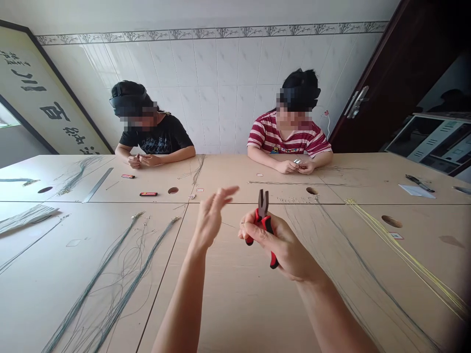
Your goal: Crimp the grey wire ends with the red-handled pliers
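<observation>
My right hand [285, 245] is wrapped round a pair of pliers [263, 203] with red and black handles. The jaws point up and away from me and stand slightly apart. Thumb and forefinger of that hand also come together at the left, near a thin dark strand [230, 225]; whether they pinch it I cannot make out. My left hand [212, 215] is raised to the left of the pliers, fingers stretched out, touching nothing. Both hands are above the tan table [228, 304].
Bundles of grey-green cords [101, 274] lie left, yellow cords [405, 260] right, thin grey cords [362, 264] between. Across the table sit two people [156, 137] [290, 132], hands at small items. Lighters [148, 194], a metal ruler [98, 184] and round holes [392, 221] mark the tabletop.
</observation>
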Tool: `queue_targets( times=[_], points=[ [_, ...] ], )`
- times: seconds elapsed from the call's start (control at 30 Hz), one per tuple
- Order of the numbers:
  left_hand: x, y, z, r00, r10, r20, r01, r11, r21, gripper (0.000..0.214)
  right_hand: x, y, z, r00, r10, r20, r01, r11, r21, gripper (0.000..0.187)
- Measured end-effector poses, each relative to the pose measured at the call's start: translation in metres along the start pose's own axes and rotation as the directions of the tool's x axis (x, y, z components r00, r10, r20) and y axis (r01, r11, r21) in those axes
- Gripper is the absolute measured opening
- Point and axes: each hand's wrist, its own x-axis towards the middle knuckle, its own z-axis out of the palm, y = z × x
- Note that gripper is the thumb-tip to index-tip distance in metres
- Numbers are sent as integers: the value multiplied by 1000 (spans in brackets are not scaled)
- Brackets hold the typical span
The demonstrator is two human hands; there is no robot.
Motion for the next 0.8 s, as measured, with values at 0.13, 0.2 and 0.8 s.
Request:
queue_targets(
  times=[0.13, 0.2, 0.8],
  points=[
    [-10, 6, 9, 865, -246, 438, 166, 963, 213, 39, 1, -7, -11, 999, -38, -23, 41, 983, 177, 21],
    [-12, 9, 9, 772, -345, 534, 238, 935, 262, 46, 2, -10, -19, 1000, -25, -9, 27, 963, 267, 20],
    [-26, 22, 22, 344, -295, 892, 497, 863, 93, 52, 3, -16, -29, 997, 68, 37, -75, 746, 662, 14]
  ],
)
